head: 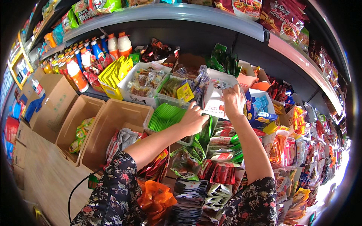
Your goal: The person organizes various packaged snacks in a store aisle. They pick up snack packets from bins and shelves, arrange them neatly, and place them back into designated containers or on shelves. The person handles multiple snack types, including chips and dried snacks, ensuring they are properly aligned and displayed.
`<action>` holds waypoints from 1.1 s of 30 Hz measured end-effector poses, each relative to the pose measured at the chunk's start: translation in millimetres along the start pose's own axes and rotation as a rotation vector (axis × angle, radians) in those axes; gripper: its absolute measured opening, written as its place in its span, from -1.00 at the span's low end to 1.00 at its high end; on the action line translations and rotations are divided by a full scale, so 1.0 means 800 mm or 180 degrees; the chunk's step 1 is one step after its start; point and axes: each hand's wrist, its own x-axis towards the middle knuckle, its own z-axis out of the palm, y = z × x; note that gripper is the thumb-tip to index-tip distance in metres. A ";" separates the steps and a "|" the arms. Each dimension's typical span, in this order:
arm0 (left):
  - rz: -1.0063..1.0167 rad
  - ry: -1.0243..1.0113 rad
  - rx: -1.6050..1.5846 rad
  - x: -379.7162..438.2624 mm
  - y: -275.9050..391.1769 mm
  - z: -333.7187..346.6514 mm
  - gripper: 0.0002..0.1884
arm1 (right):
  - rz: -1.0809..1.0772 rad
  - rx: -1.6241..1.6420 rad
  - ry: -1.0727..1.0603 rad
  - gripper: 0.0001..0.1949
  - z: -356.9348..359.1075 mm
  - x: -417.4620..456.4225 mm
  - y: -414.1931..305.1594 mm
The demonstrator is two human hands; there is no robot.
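My right hand (234, 102) grips the side of a white cardboard display box (213, 100), which is tilted towards me. A few small packets show inside it, and its front bears writing. Just left of the box, my left hand (194, 119) hovers with fingers apart and nothing seen in it. Under that hand is a clear plastic bin holding a row of bright green packets (167, 117). Behind it, another clear bin contains brown snack packets (171, 87) and a yellow packet (185, 92). Clear-wrapped purple sticks (200, 80) lean against the white box's left side.
Two brown plastic tubs (118, 113) stand at left, beside a cardboard carton (53, 104). Bottles (76, 75) line the back left. A shelf edge (169, 12) crosses above my hands. A blue box (256, 106) sits right of my right hand. Snack packets (226, 141) fill the front rows.
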 end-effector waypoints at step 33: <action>-0.1354 0.1153 0.0639 0.036 -0.109 -0.040 -0.60 | 0.0026 0.1087 -0.2999 -0.70 0.073 -0.014 -0.033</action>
